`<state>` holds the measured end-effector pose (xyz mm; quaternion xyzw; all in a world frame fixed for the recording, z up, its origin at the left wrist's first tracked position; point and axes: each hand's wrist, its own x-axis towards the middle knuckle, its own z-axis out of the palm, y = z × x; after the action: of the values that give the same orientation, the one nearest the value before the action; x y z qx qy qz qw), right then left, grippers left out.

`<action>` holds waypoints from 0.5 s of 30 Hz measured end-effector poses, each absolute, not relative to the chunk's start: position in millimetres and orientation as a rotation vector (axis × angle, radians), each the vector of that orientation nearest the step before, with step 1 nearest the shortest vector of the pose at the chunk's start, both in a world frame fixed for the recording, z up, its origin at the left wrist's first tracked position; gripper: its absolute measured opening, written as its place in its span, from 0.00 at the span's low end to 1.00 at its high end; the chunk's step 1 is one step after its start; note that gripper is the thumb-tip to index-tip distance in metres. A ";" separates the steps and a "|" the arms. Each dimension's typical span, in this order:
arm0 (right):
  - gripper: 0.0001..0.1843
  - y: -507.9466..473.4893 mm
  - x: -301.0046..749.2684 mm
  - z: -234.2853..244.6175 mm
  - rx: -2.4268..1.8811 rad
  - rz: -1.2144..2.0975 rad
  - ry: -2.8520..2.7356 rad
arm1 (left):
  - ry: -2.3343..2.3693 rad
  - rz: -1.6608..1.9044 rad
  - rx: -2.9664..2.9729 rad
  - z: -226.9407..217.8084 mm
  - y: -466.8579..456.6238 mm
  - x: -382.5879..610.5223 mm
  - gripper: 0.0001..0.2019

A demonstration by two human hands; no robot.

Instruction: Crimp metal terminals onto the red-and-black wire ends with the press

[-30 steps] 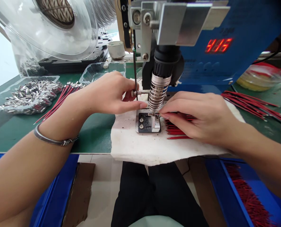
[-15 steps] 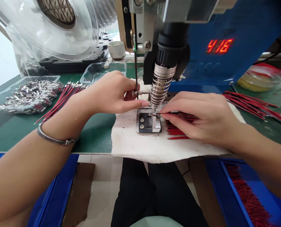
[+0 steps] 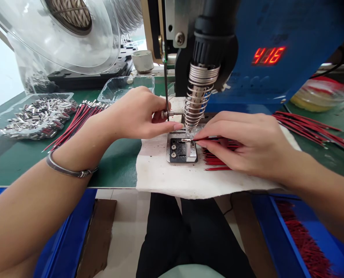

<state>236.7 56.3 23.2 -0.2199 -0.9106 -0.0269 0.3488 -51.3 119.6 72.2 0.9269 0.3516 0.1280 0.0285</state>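
My right hand (image 3: 247,143) pinches a thin red wire (image 3: 209,138) and holds its metal tip on a small steel fixture (image 3: 181,148) under the machine's spring-wrapped nozzle (image 3: 199,100). My left hand (image 3: 137,114) rests curled just left of the nozzle, fingertips closed near a small horizontal pin (image 3: 172,114); what it grips is hidden. The fixture sits on a white cloth (image 3: 172,177). More red wires (image 3: 218,159) lie under my right hand.
A blue machine (image 3: 276,34) with a red display reading 416 fills the back. A tray of metal terminals (image 3: 35,116) and a bundle of red wires (image 3: 79,116) lie left. More red wires (image 3: 310,129) lie right. Blue bins (image 3: 305,239) hang below the table edge.
The nozzle head has risen off the fixture. The display went from 415 to 416. Both hands stayed almost still.
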 end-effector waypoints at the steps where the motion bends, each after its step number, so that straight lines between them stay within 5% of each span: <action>1: 0.08 56.3 236.5 23.2 -0.571 -0.067 -2.361 | 1.091 0.387 2.859 72.6 119.2 -51.3 0.21; 15: 0.10 57.2 237.6 23.5 -0.557 -0.082 -2.377 | 1.021 0.460 2.870 67.8 126.2 -55.0 0.25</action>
<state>237.6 57.2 23.5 -0.2142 -0.9143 -0.0315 0.3423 -55.0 126.2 67.8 0.9312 0.3312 0.1493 0.0302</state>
